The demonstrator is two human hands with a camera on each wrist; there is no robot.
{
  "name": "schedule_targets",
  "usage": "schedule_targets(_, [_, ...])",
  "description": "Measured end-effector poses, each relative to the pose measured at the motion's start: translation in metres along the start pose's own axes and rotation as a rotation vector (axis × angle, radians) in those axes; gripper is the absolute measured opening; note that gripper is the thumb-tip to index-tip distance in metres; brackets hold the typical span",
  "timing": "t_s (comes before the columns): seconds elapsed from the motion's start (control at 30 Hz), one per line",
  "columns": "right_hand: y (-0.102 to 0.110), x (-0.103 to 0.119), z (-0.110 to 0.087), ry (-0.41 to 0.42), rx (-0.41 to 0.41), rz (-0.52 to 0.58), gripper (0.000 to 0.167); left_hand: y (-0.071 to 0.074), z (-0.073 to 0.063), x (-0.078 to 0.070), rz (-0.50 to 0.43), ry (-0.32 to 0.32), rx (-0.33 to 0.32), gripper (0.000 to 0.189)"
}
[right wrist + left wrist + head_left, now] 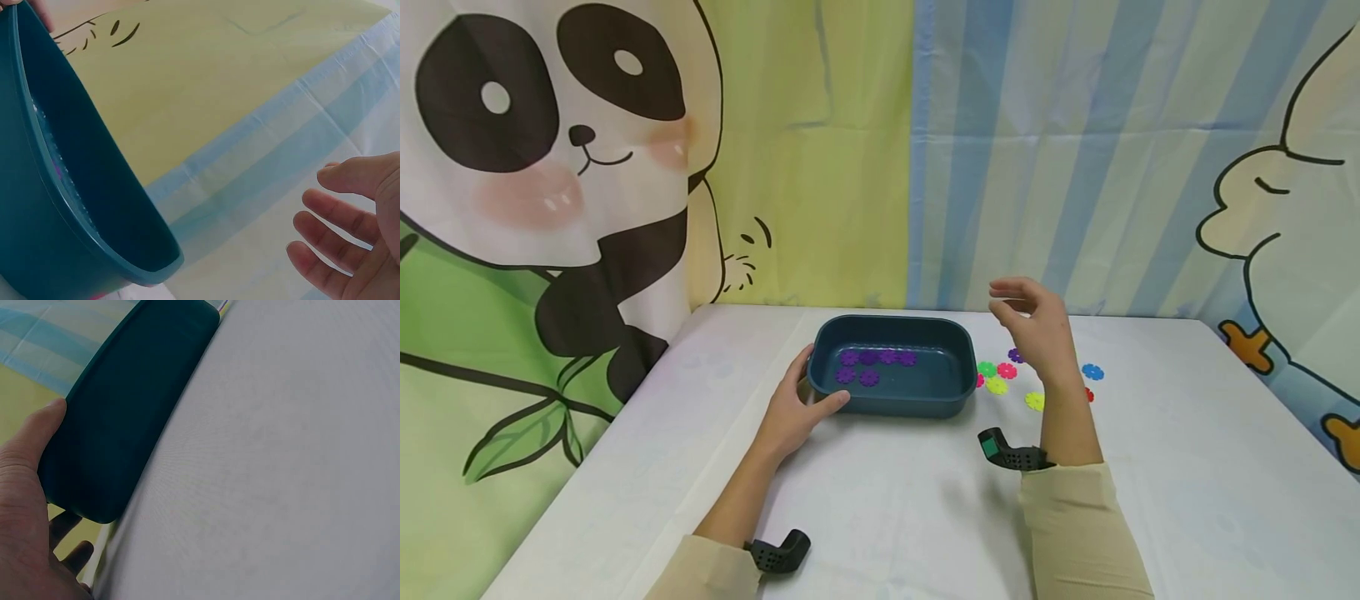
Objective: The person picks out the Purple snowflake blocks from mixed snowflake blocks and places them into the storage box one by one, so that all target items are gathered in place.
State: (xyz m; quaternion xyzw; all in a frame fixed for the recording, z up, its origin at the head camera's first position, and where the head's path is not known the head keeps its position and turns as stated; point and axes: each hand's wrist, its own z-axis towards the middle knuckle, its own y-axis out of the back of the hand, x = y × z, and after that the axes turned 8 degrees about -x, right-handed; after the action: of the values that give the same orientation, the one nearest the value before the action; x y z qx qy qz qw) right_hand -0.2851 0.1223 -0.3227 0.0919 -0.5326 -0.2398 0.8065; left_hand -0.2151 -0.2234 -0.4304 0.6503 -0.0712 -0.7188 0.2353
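Note:
A dark teal rectangular tub (902, 407) stands on the white table, with several purple flower-shaped discs (868, 378) lying in its left half. My left hand (793, 415) grips the tub's left end, its thumb on the front rim and the other fingers around the side. In the left wrist view, the thumb (47, 428) lies against the tub's edge. To the right of the tub, my right hand (1037, 329) is raised over the table with fingers loosely bent and nothing in them. The right wrist view shows its fingers (334, 240) spread apart beside the tub.
Loose flower discs lie right of the tub, partly behind my right forearm: green (987, 368), pink (1007, 371), yellow (1035, 401), purple (1016, 356), blue (1093, 372) and red (1089, 395). A printed curtain (820, 167) hangs behind the table (880, 500).

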Motion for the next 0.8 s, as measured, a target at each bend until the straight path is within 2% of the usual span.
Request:
schedule_targets(0.47, [0.002, -0.008, -0.001, -0.023, -0.012, -0.008, 0.036, 0.0, -0.001, 0.0, -0.007, 0.003, -0.001, 0.101])
schedule_targets(0.8, [-0.001, -0.035, 0.0, -0.162, 0.0, 0.027, 0.038, 0.0, -0.001, -0.002, -0.009, 0.002, 0.0, 0.1])
